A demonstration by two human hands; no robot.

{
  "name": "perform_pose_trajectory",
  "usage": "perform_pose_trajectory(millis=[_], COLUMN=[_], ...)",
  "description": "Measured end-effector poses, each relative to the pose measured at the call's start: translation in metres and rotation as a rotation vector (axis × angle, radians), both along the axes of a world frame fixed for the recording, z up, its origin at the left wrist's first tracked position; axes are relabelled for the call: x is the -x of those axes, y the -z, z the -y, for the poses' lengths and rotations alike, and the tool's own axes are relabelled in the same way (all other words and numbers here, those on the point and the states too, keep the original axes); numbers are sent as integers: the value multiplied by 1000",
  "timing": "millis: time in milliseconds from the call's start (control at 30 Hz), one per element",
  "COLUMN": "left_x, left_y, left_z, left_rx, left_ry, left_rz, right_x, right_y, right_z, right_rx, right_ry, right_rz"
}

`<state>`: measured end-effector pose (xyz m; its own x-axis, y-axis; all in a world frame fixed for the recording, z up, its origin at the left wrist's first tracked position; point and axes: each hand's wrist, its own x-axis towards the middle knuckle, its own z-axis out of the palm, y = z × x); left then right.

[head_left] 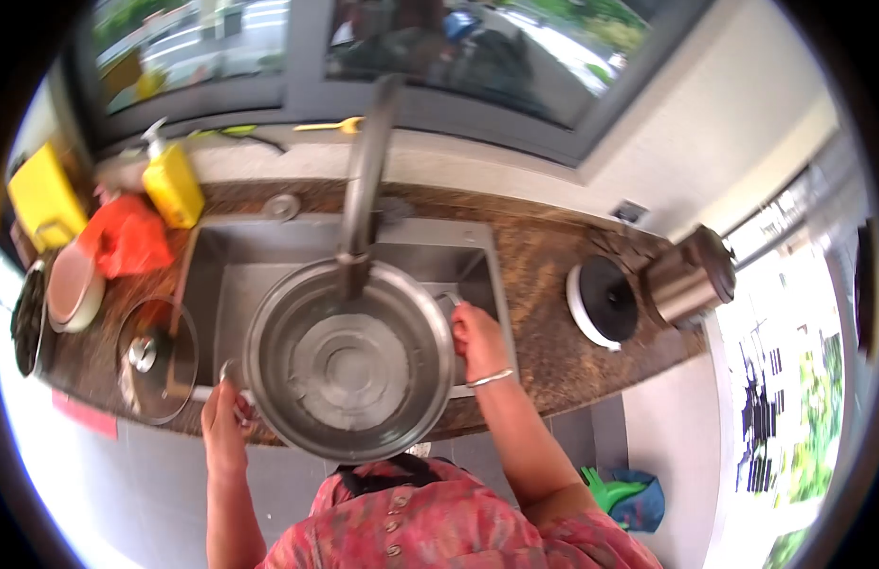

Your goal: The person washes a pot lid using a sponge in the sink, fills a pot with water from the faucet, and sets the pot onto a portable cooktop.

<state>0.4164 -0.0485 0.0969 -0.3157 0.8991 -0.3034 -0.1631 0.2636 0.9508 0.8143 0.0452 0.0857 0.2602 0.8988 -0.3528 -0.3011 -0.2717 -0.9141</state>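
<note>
A wide stainless steel pot (422, 356) is under the faucet (366, 180), above the front part of the sink (226, 284). Clear water appears to lie in its bottom, where ring shapes show. My left hand (228, 417) is closed round the pot's left handle. On the opposite side, my right hand (479, 341), with a bangle at the wrist, grips the other handle. The spout's end overlaps the pot's far rim; whether water runs from it I cannot tell. A glass lid (169, 379) with a metal knob lies on the counter left of the sink.
Left of the sink stand a yellow pump bottle (174, 185), a red plastic bag (128, 237) and a pale bowl (74, 289). To the right are a round black-topped kettle base (607, 302) and a metal kettle (688, 277). A window (430, 95) is behind the faucet.
</note>
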Motion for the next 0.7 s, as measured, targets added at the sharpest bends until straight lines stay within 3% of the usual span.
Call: perform_pose_trajectory(millis=[333, 700], left_x=[-61, -259], left_y=[-5, -68], left_z=[18, -1], left_rx=[-39, -179], left_ry=[173, 307], left_rz=[-60, 8], right_x=[-57, -268], right_y=[-21, -90], right_z=[25, 57], right_rx=[-22, -134], right_ry=[113, 194], right_rz=[-13, 52])
